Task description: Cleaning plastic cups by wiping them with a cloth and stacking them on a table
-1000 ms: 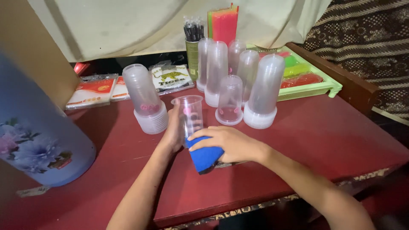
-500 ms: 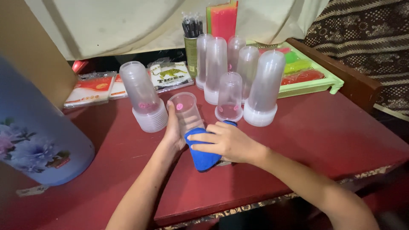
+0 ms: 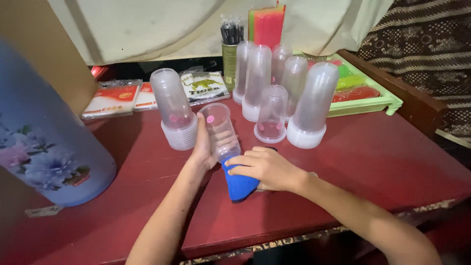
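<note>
The big blue flowered vessel (image 3: 41, 147) stands far left of the clear plastic cup (image 3: 221, 130); you cannot see into it. Behind and to the right of that cup, upside-down stacks of clear cups (image 3: 274, 93) stand mouth down, holding nothing; a shorter stack (image 3: 172, 110) stands just to its left. Beyond them a green tray (image 3: 365, 93) holds red and green items, and a tin (image 3: 229, 56) holds dark sticks.

Your left hand (image 3: 203, 147) is wrapped around the cup's side, tilting it away from you. Your right hand (image 3: 267, 167) presses a blue cloth (image 3: 239, 179) at the cup's mouth, fingers curled over it.

Judged light, thin-walled, slick and easily crushed: grip mid-wall, gently. The cloth is soft and limp.
</note>
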